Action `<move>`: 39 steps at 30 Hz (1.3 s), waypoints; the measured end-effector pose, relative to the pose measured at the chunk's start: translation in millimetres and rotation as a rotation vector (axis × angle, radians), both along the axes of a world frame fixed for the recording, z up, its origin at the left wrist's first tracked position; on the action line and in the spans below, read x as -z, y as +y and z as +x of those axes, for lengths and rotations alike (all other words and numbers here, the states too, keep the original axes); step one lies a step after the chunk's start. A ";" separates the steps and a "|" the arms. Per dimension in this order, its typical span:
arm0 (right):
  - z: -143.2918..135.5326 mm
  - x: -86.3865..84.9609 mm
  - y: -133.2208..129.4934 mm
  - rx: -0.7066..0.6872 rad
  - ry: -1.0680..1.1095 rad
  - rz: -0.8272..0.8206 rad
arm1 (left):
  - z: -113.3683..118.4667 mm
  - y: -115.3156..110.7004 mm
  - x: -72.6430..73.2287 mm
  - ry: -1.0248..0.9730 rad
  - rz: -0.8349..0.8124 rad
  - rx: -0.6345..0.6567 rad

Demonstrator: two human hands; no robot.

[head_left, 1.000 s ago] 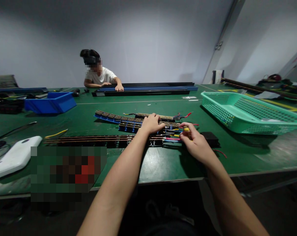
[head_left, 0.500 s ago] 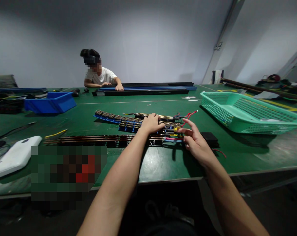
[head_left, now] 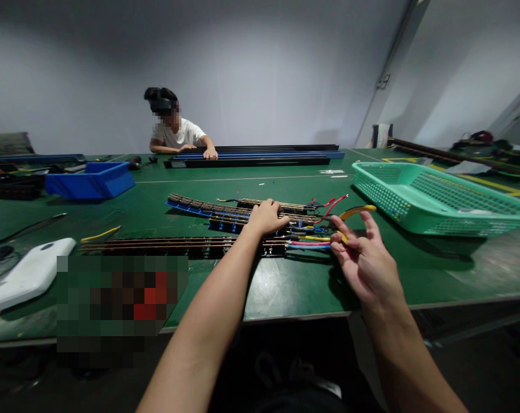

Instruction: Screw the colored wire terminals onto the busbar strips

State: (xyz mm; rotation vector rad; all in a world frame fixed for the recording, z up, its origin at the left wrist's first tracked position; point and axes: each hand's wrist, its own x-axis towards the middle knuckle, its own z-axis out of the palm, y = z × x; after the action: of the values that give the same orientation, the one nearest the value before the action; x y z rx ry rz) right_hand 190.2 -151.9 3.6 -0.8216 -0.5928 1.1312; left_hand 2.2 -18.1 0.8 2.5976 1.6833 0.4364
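Beside the green basket [head_left: 436,198], right hand [head_left: 367,261] pinches a yellow wire [head_left: 355,211], other fingers spread. Left hand [head_left: 266,217] presses flat, fingers curled, on the rail strips [head_left: 225,213], left of the basket.

The left hand [head_left: 266,216] presses flat on the stacked copper-strip rails [head_left: 225,215] on the green table [head_left: 285,287]. The right hand [head_left: 365,261], raised just beside the rails' end, pinches a yellow wire [head_left: 355,211] near the green basket [head_left: 431,195].
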 end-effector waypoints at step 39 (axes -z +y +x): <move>29.4 -39.1 97.7 -0.240 -0.236 -0.211 | 1.2 -0.4 -2.2 -0.004 -0.028 -0.009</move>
State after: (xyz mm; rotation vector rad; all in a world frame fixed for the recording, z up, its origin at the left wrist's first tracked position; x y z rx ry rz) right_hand 219.6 -54.2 42.7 -1.0966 -0.7932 1.3412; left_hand 3.4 -18.4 3.0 2.5685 1.6883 0.4153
